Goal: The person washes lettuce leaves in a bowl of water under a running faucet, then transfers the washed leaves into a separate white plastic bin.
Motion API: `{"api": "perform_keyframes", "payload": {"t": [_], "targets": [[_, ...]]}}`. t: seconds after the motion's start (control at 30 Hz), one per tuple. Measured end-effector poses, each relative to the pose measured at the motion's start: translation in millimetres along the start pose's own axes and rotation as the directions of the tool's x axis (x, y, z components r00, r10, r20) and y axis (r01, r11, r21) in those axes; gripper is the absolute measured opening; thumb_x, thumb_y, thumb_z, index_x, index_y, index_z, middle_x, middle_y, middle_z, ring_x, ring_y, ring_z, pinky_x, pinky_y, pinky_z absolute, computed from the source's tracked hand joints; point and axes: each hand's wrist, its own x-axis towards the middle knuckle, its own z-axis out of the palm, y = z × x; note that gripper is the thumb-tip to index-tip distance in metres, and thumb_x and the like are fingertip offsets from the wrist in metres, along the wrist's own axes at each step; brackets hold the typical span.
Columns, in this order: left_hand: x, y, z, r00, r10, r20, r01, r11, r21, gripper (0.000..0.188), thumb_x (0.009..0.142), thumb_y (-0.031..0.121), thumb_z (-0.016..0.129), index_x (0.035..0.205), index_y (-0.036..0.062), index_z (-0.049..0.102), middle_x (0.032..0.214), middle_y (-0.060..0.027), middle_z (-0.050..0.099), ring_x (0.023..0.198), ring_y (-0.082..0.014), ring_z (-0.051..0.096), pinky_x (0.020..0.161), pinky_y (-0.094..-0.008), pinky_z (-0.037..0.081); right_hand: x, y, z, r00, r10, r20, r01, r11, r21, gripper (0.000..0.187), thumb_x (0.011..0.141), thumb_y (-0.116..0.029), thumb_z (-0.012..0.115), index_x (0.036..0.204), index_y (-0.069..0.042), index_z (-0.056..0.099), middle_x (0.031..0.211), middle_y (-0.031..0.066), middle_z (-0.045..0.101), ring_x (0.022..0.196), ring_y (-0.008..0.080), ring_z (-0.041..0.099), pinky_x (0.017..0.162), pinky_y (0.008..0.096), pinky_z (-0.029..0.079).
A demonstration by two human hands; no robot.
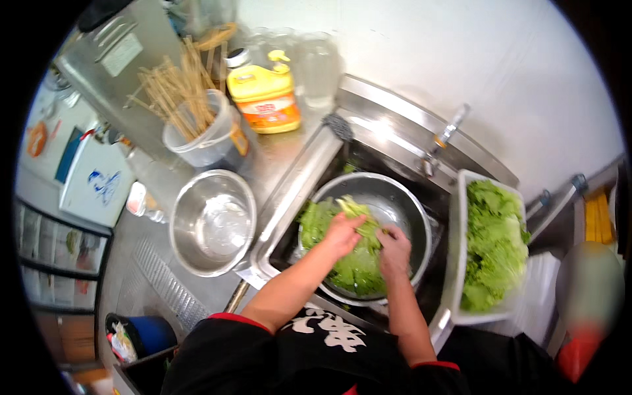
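A wide metal basin point(421, 227) sits in the sink, with loose green lettuce leaves point(359, 273) lying along its left and lower part. Over it, my left hand point(343, 234) grips a bunch of lettuce point(354, 208) whose pale stem ends poke out past the fingers. Close on its right, my right hand point(395, 251) has its fingers curled together at the edge of the same lettuce. What exactly those fingers pinch is partly hidden. A white plastic tub point(459, 263) heaped with whole lettuce point(492, 247) stands at the sink's right side.
An empty steel bowl point(214, 224) rests on the counter left of the sink. Behind it are a clear bucket of wooden sticks point(191, 148), a yellow detergent jug point(266, 99) and glass jars point(317, 69). A faucet point(431, 158) rises at the sink's back; a dark scrubber point(338, 126) lies on its rim.
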Motion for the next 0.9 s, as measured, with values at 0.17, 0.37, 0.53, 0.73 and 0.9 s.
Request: {"api": "perform_keyframes", "payload": {"t": [0.17,0.37,0.53,0.73,0.9], "targets": [[-10,40,-13,0.999,0.04,0.009,-0.039,0.998,-0.053,0.018,0.086,0.008,0.052,0.103,0.0044,0.049,0.099,-0.0108,0.058,0.091,-0.024,0.058,0.084,-0.0384,0.047,7,-4,-48,0.973,0.216,0.085,-0.224,0.773,0.594,0.019,0.077,0.0,0.059,0.096,-0.003,0.055,0.085,0.0066,0.058,0.076,0.0164,0.056,0.066,0.0267,0.044],[-30,55,-5,0.981,-0.07,0.179,0.097,0.984,-0.149,0.027,0.086,0.014,0.048,0.11,0.0005,0.047,0.106,-0.0153,0.054,0.097,-0.0296,0.054,0.086,-0.0414,0.045,-59,7,-110,0.98,0.192,0.05,-0.198,0.969,0.149,0.021,0.075,-0.006,0.063,0.095,-0.001,0.059,0.083,0.0043,0.057,0.075,0.0129,0.054,0.066,0.0256,0.043],[-32,57,-14,0.934,-0.019,0.356,0.091,0.979,-0.185,0.037,0.08,0.019,0.049,0.113,0.0011,0.045,0.108,-0.017,0.053,0.101,-0.034,0.052,0.088,-0.0451,0.043,-100,12,-140,0.966,0.242,0.091,-0.188,0.898,-0.397,0.027,0.072,-0.015,0.065,0.097,-0.003,0.061,0.087,0.0071,0.061,0.079,0.0155,0.057,0.074,0.0267,0.044],[-43,64,-3,0.921,-0.047,0.386,0.14,0.966,-0.217,0.04,0.081,0.025,0.051,0.113,0.0028,0.045,0.11,-0.016,0.052,0.104,-0.0345,0.049,0.089,-0.0502,0.04,-113,27,-147,0.913,0.144,0.381,0.336,0.26,-0.905,0.029,0.073,-0.029,0.059,0.092,-0.008,0.064,0.095,0.0157,0.059,0.09,0.0325,0.056,0.079,0.0392,0.045],[-52,54,8,0.92,-0.119,0.374,0.193,0.967,-0.167,0.039,0.083,0.023,0.049,0.116,0.0038,0.041,0.115,-0.014,0.049,0.108,-0.0326,0.046,0.093,-0.0541,0.036,-85,-22,-84,0.95,-0.019,0.312,0.228,0.727,-0.648,0.032,0.072,-0.028,0.063,0.093,-0.005,0.061,0.092,0.0141,0.059,0.086,0.03,0.057,0.074,0.0374,0.045]]}}
